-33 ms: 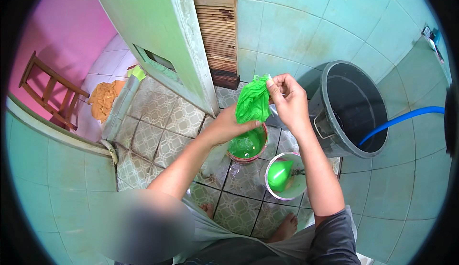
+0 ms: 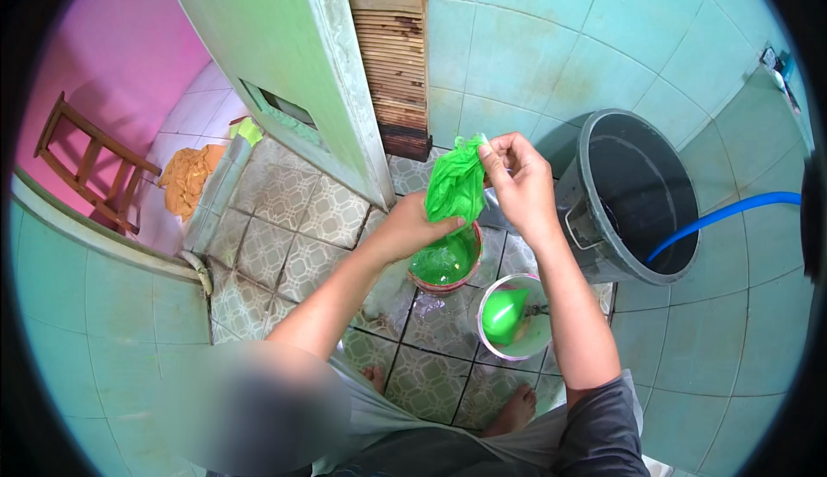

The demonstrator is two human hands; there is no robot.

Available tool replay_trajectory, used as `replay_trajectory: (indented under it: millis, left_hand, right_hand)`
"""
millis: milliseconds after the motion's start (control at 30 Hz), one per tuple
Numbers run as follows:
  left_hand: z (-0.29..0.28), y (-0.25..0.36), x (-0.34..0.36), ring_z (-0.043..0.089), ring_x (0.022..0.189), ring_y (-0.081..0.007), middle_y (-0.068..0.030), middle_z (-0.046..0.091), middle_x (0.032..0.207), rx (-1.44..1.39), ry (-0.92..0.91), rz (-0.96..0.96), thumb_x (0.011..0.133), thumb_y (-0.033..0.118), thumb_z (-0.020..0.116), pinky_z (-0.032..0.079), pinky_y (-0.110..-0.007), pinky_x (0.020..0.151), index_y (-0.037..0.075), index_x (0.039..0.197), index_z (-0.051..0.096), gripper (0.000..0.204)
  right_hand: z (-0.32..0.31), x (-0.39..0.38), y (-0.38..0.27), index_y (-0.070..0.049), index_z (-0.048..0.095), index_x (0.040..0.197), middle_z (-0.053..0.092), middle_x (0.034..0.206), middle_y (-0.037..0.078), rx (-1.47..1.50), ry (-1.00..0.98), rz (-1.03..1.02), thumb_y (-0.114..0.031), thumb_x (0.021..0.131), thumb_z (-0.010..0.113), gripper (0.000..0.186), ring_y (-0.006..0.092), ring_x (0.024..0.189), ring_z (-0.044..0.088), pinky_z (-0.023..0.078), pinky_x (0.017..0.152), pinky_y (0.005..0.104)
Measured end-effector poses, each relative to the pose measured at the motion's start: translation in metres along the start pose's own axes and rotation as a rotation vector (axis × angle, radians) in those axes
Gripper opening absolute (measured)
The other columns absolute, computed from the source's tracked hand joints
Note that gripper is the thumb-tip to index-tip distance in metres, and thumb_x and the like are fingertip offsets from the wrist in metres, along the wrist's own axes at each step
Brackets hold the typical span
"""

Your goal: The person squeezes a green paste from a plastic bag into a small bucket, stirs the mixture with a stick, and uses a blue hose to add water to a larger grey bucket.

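A crumpled, thin green plastic bag (image 2: 457, 182) is held up between my two hands, above a small red-rimmed bucket (image 2: 442, 288). My left hand (image 2: 412, 229) is closed around the bag's lower part, thumb across its front. At its top right edge, my right hand (image 2: 521, 186) pinches the plastic between thumb and fingers. The small bucket holds green-looking, wet contents with a shiny surface. Nearer to me, a white pail (image 2: 536, 339) contains a bulging, smooth green bag (image 2: 503, 315) narrowing toward a dark handle-like piece whose kind I cannot make out.
A large dark grey bin (image 2: 594, 219) with a blue hose (image 2: 732, 219) over its rim stands at right. A ridged wooden washboard (image 2: 389, 55) leans on the tiled wall beside a green door (image 2: 267, 29). Beyond the doorway are orange cloth (image 2: 188, 180) and a wooden frame (image 2: 90, 158).
The bag and both hands stay nearly in place. The shine on the contents of the red-rimmed bucket has shifted slightly.
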State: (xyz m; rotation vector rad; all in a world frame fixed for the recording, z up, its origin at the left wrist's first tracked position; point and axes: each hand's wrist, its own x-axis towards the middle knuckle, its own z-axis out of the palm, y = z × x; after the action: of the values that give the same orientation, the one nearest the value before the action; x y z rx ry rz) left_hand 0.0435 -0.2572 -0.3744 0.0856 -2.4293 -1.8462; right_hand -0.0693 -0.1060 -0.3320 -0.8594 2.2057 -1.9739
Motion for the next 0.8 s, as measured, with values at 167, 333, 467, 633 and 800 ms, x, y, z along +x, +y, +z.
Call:
replay_trajectory:
  millis: [167, 333, 467, 633, 800]
  left_hand:
    - [0.004, -0.002, 0.002, 0.067, 0.083, -0.0155, -0.0087, 0.071, 0.090, 0.073, 0.031, -0.191, 0.086, 0.025, 0.071, 0.053, -0.032, 0.073, 0.004, 0.107, 0.067, 0.029]
    - [0.007, -0.004, 0.005, 0.066, 0.080, -0.0160, -0.0087, 0.068, 0.098, -0.394, 0.053, -0.158, 0.091, 0.018, 0.064, 0.053, -0.031, 0.069, 0.003, 0.113, 0.062, 0.026]
    - [0.007, -0.013, 0.006, 0.065, 0.081, -0.0148, -0.0102, 0.067, 0.101, -0.168, 0.060, -0.227, 0.093, 0.017, 0.060, 0.053, -0.031, 0.068, 0.002, 0.113, 0.060, 0.025]
    - [0.008, -0.004, 0.006, 0.064, 0.087, -0.0159, -0.0120, 0.065, 0.095, 0.115, 0.112, -0.158, 0.095, 0.020, 0.055, 0.051, -0.031, 0.068, -0.001, 0.110, 0.060, 0.026]
    - [0.013, 0.024, 0.000, 0.063, 0.093, -0.0186, -0.0106, 0.067, 0.097, -0.203, 0.175, -0.211, 0.096, 0.024, 0.054, 0.051, -0.034, 0.080, 0.000, 0.115, 0.060, 0.031]
  right_hand:
    - [-0.001, -0.001, -0.002, -0.001, 0.060, 0.089, 0.064, 0.078, 0.008, -0.113, -0.023, -0.097, -0.016, 0.091, 0.065, 0.016, 0.0123, 0.069, 0.060, 0.049, 0.057, 0.0260]
    - [-0.001, -0.003, -0.002, -0.001, 0.059, 0.089, 0.064, 0.079, 0.008, -0.107, -0.034, -0.087, -0.016, 0.091, 0.065, 0.016, 0.0121, 0.068, 0.060, 0.049, 0.057, 0.0267]
    - [0.003, -0.002, -0.003, 0.000, 0.059, 0.089, 0.063, 0.078, 0.007, -0.079, -0.025, -0.078, -0.014, 0.091, 0.065, 0.016, 0.0110, 0.070, 0.060, 0.050, 0.057, 0.0261]
    - [0.006, -0.003, -0.008, 0.001, 0.059, 0.090, 0.063, 0.079, 0.007, -0.023, -0.025, -0.080, -0.013, 0.092, 0.064, 0.015, 0.0090, 0.069, 0.059, 0.050, 0.056, 0.0246]
    - [0.001, -0.004, -0.007, 0.001, 0.058, 0.091, 0.063, 0.079, 0.006, 0.025, -0.049, -0.030, -0.012, 0.093, 0.064, 0.014, 0.0074, 0.068, 0.059, 0.050, 0.055, 0.0232]
